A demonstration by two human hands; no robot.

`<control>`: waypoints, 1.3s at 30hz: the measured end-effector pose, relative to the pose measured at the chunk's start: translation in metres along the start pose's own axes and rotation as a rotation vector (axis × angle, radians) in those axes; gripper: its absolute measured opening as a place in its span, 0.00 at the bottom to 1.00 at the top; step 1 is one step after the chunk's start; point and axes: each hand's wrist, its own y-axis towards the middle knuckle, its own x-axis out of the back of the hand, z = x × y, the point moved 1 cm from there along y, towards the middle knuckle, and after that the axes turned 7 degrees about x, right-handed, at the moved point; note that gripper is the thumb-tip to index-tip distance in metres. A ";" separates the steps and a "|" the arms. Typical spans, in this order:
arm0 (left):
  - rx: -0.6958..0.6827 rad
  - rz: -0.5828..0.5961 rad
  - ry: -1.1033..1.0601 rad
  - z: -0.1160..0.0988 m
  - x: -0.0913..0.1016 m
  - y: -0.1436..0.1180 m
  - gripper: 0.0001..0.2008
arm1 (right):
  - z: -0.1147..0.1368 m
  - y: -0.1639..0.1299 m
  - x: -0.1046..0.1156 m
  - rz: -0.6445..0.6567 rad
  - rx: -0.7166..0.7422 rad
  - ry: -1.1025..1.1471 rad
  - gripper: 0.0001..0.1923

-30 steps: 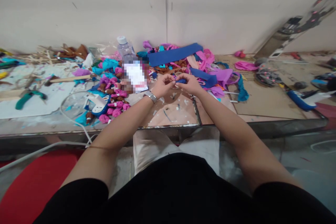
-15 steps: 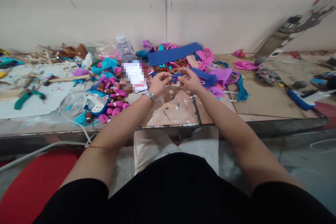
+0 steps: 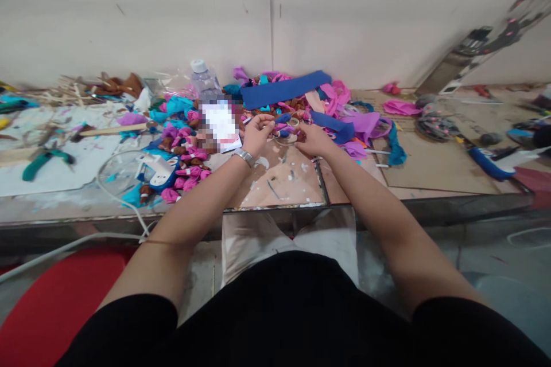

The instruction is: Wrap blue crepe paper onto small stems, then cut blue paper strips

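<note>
My left hand, with a metal watch at its wrist, pinches a small gathered bundle of blue cloth between thumb and fingertips. My right hand is just to the right and a little lower, its fingers bent together. What it pinches is too small to make out. Between the hands, a pale ring like a roll of tape lies low over the worktop. A blue cloth strip lies just behind my right hand. A longer, wider blue strip rests on the pile at the back.
Pink, brown and purple cloth bundles spread to the left, around a phone and a capped bottle. Further left are a hammer and green-handled pliers. A cardboard sheet and a blue-white tool lie right.
My hands have drawn apart. The right hand has come off the blue bundle and moved slightly right and down. The left keeps the bundle, and the pale ring shows more.
</note>
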 end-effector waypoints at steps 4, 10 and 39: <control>-0.001 -0.013 0.008 0.000 0.000 0.000 0.13 | -0.001 0.000 -0.001 0.011 0.013 -0.007 0.19; 0.034 -0.032 -0.047 -0.007 -0.001 -0.003 0.10 | -0.002 -0.001 -0.003 0.008 0.011 -0.021 0.19; 0.146 0.244 -0.350 -0.024 -0.013 -0.020 0.25 | 0.005 0.005 0.002 -0.462 0.234 0.166 0.10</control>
